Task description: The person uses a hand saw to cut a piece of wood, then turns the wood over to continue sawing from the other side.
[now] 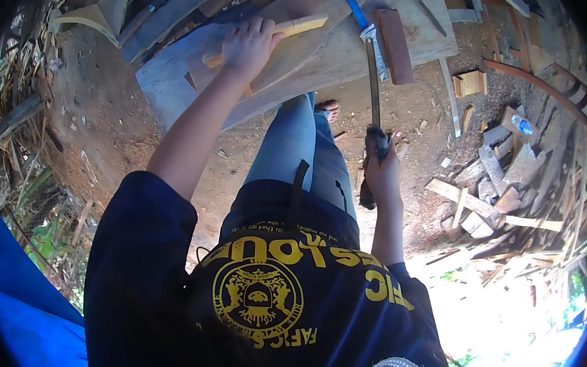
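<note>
Near the top centre of the frame, the left hand [248,45] lies flat, fingers curled over a pale wooden stick [282,32], pinning it to the wide board [324,50] that serves as the surface. Right of centre, the right hand [382,166] is closed tight round the dark handle of a long blade [373,87], whose tip points up toward the board, near a blue-handled tool [352,3] and a reddish block [395,44].

To work the stick well, I judge the holding fingers should stay clear of the blade's line, with the stick pressed firmly so it cannot roll. The loose offcuts [487,196] at lower right and the bare foot [329,108] under the board call for controlled strokes.
</note>
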Demonstrator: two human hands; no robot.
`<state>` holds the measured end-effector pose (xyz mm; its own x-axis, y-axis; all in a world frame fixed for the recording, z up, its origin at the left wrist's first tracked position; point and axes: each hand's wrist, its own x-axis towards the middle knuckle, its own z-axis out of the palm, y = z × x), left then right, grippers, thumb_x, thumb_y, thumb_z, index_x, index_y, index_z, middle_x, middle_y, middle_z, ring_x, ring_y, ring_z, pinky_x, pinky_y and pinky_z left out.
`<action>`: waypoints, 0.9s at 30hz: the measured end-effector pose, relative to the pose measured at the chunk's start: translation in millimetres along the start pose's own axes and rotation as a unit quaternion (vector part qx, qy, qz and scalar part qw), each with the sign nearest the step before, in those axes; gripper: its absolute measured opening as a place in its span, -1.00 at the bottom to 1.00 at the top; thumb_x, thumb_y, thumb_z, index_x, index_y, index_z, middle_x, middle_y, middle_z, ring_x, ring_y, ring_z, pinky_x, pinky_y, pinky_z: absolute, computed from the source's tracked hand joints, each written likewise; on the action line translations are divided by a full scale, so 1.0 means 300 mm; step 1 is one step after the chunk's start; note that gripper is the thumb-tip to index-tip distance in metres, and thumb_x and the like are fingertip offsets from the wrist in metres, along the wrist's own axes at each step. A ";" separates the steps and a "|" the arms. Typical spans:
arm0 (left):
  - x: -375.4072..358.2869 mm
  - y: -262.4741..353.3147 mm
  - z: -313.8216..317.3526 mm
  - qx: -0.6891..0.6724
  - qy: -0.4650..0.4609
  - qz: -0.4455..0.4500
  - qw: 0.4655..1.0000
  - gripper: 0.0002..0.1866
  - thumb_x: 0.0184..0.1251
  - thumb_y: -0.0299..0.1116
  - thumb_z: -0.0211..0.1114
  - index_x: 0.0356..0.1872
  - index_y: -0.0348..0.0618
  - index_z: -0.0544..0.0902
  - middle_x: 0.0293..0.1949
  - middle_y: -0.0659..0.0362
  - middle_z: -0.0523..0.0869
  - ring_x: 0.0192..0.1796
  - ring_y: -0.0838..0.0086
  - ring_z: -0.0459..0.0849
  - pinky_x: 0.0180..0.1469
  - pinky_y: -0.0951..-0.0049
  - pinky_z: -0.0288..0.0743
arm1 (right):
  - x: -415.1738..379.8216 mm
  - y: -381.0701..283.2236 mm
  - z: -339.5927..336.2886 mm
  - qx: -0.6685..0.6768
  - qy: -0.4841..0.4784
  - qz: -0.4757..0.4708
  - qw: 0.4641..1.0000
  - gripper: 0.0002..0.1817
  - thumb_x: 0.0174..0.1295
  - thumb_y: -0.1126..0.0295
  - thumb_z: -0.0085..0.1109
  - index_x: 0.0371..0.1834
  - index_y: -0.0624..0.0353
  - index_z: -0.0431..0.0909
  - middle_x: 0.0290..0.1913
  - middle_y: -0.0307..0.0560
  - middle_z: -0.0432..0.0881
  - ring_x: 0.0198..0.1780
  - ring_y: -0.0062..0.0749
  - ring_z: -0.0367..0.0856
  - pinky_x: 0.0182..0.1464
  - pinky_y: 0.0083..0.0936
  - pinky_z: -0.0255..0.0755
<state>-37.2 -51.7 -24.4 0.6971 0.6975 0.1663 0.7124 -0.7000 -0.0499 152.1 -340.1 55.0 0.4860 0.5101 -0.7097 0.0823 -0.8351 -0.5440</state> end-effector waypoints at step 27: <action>0.034 -0.021 -0.002 -0.124 -0.313 -0.075 0.939 -0.15 -0.37 0.32 0.53 -0.08 -0.06 0.51 -0.20 0.13 0.68 -0.23 0.20 0.73 -0.05 0.15 0.53 | 0.207 -0.062 0.387 -0.131 -0.037 -0.174 0.975 -0.38 0.12 0.49 0.13 0.29 0.07 0.17 -0.31 0.34 0.66 -0.26 0.30 0.66 -0.25 0.08 0.55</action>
<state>-34.8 -40.1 -21.8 0.5573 0.6894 -0.4628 0.8192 -0.5474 0.1711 79.6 -268.9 -31.0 0.3256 0.7770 -0.5387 0.4542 -0.6283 -0.6316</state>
